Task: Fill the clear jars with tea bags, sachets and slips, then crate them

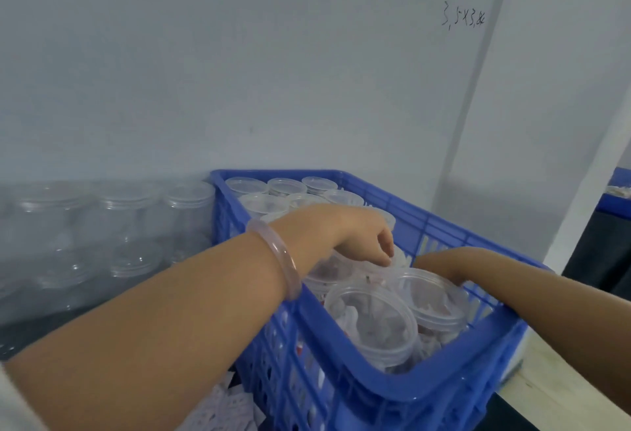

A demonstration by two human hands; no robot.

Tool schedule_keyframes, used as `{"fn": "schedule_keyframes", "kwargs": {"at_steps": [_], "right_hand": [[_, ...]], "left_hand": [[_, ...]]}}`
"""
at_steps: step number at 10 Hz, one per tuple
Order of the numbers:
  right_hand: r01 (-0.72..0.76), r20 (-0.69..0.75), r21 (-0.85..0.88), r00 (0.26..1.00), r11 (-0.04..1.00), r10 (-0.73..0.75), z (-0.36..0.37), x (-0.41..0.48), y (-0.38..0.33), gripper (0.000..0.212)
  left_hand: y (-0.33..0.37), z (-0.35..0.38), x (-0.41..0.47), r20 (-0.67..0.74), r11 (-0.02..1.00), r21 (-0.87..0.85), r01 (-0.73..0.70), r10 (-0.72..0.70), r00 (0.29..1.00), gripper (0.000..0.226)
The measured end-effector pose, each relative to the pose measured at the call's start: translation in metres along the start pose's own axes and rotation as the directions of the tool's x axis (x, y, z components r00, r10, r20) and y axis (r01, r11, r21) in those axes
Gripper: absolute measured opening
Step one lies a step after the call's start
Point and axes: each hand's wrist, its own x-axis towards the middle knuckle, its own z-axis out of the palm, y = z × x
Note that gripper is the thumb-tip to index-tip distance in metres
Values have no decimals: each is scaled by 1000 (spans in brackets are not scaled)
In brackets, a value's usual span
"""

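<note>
A blue plastic crate [341, 355] holds several clear jars. The far ones [286, 186] are lidded. Two near jars [372, 321] [433, 297] stand open-topped with white and reddish packets inside. My left hand [365, 232], with a pale bangle on the wrist, reaches into the crate's middle. Its curled fingertips grip the top of a filled jar [372, 271] there. My right hand [444, 261] comes in over the right wall and dips behind the right near jar. Its fingers are hidden.
Rows of empty clear lidded jars [119, 205] are stacked left of the crate against the white wall. Loose white sachets [225, 410] lie below the crate's near left corner. A pale table edge [553, 393] and another blue crate [618, 205] are at right.
</note>
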Motion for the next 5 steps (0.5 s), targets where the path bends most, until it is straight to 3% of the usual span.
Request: {"fn": "schedule_keyframes", "kwargs": {"at_steps": [1, 2, 3, 4, 5], "right_hand": [[63, -167, 11, 984, 998, -61, -8, -14, 5, 33], [129, -241, 224, 968, 966, -73, -6, -27, 9, 37], [208, -266, 453, 960, 867, -91, -6, -36, 14, 21], [255, -305, 574, 948, 778, -86, -14, -35, 17, 17], [227, -325, 539, 944, 811, -48, -30, -43, 13, 14]], "left_hand": [[0, -5, -26, -12, 999, -10, 33, -33, 999, 30], [-3, -3, -52, -29, 998, -2, 69, -69, 997, 33], [-8, 1, -75, -69, 994, -49, 96, -100, 993, 35], [-11, 4, -99, -104, 991, -55, 123, -128, 986, 43], [-12, 7, -120, -174, 989, -94, 114, -129, 976, 41]]}}
